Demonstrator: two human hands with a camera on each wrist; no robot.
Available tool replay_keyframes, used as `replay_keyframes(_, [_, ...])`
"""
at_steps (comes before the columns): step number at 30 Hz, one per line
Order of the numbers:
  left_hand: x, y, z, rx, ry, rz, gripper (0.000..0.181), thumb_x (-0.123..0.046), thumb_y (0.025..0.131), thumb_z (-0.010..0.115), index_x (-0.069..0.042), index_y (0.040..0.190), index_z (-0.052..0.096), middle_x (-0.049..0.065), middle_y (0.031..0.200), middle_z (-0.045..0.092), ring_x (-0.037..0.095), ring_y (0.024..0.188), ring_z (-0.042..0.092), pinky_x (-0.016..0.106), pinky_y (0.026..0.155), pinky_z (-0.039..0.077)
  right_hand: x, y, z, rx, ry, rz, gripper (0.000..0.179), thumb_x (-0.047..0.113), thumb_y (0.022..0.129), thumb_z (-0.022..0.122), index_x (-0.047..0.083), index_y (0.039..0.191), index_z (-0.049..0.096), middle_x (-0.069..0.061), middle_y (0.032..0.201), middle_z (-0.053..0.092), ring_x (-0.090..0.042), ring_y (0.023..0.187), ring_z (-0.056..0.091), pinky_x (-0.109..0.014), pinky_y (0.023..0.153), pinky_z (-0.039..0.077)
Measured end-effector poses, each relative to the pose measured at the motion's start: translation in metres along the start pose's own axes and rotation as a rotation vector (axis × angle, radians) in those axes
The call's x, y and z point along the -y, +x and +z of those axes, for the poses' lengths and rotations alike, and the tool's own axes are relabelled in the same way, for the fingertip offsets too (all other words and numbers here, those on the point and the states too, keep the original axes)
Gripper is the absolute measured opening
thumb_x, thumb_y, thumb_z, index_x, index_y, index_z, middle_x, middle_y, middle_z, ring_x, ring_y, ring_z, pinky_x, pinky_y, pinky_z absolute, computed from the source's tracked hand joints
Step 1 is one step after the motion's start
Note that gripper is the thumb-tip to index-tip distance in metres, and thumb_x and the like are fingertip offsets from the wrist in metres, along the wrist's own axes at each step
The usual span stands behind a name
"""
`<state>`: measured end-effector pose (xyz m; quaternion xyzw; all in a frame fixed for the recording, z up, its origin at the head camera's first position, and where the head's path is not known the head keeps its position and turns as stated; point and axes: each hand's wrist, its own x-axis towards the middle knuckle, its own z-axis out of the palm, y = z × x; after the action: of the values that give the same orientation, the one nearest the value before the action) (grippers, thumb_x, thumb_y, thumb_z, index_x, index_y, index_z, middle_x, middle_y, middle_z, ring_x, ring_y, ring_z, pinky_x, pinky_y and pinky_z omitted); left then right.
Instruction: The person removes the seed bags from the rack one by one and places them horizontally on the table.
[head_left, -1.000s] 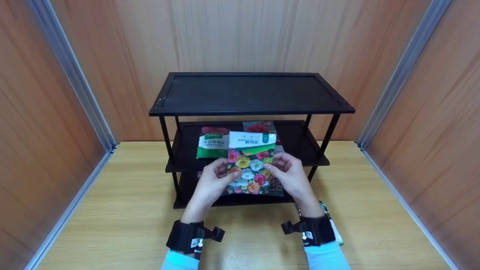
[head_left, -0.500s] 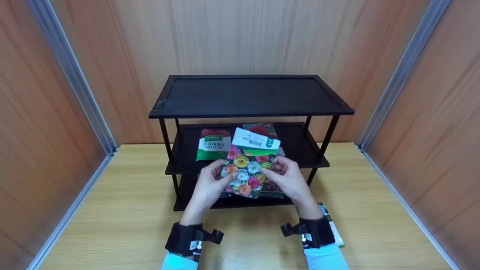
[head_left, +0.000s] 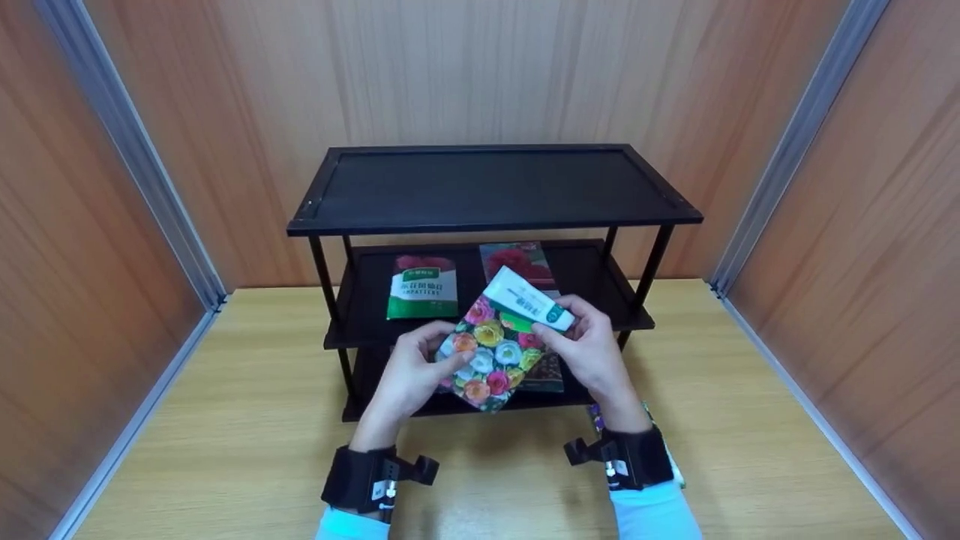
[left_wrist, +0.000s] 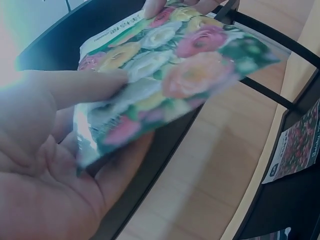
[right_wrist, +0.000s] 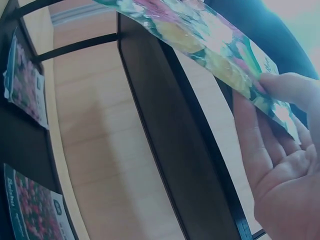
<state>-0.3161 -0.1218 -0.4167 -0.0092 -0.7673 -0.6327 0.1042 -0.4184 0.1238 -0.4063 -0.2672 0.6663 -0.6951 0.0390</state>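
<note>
A flower seed packet (head_left: 491, 356), printed with colourful blooms under a white and green header, is held tilted in front of the black shelf. My left hand (head_left: 412, 371) pinches its lower left edge, thumb on the front. On the upper right, near the header, my right hand (head_left: 589, 349) grips it between thumb and fingers. The left wrist view shows the left thumb lying across the packet (left_wrist: 150, 75), fingers beneath. In the right wrist view, the right hand (right_wrist: 285, 155) pinches the header end of the packet (right_wrist: 200, 42).
A three-tier black shelf (head_left: 480, 187) stands ahead. Its middle tier bears a green-and-white impatiens packet (head_left: 422, 289) and a red-flower packet (head_left: 516, 262). Packets on the bottom tier, one at right (head_left: 546, 379), are partly hidden. Another packet (head_left: 675, 461) lies behind the right forearm.
The packet has turned clockwise from upright to a clear tilt, its header swinging to the right. My right hand has shifted from the packet's side up to the header end.
</note>
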Motion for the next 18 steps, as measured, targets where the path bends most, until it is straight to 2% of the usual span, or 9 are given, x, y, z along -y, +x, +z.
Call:
replay_keyframes(6, [-0.001,0.003,0.0,-0.108,-0.166,-0.003,0.044,-0.019,0.087,0.081,-0.012,0.127,0.062,0.01,0.111,0.075,0.018,0.094,0.073,0.028,0.08,0.061,0.002,0.0,0.003,-0.144,0.089,-0.047,0.025,0.003,0.09,0.074,0.002,0.11,0.061,-0.008,0.102,0.076,-0.017,0.089,0.073,-0.027,0.074,0.062])
replay_keyframes(10, [0.001,0.004,0.002,-0.11,-0.25,0.002,0.047,-0.018,0.089,0.079,-0.011,0.13,0.058,0.011,0.115,0.075,0.02,0.098,0.074,0.032,0.084,0.062,0.001,0.0,0.008,-0.232,0.14,-0.052,0.025,0.003,0.091,0.073,0.002,0.111,0.058,-0.005,0.101,0.076,-0.015,0.09,0.073,-0.027,0.074,0.062])
replay_keyframes(13, [0.001,0.004,0.008,-0.1,-0.239,0.009,0.047,-0.02,0.09,0.078,-0.012,0.132,0.058,0.011,0.117,0.075,0.018,0.1,0.074,0.031,0.085,0.062,0.001,0.0,0.013,-0.245,0.16,-0.063,0.025,0.003,0.093,0.071,0.002,0.112,0.055,-0.004,0.102,0.074,-0.015,0.09,0.073,-0.028,0.076,0.063])
replay_keyframes(18, [0.001,0.007,0.018,-0.104,-0.2,0.045,0.046,-0.02,0.094,0.073,-0.014,0.136,0.058,0.009,0.122,0.074,0.017,0.108,0.072,0.026,0.091,0.059,0.0,0.002,0.019,-0.211,0.148,-0.079,0.023,0.004,0.094,0.069,0.002,0.111,0.053,-0.005,0.102,0.073,-0.014,0.089,0.072,-0.026,0.076,0.061])
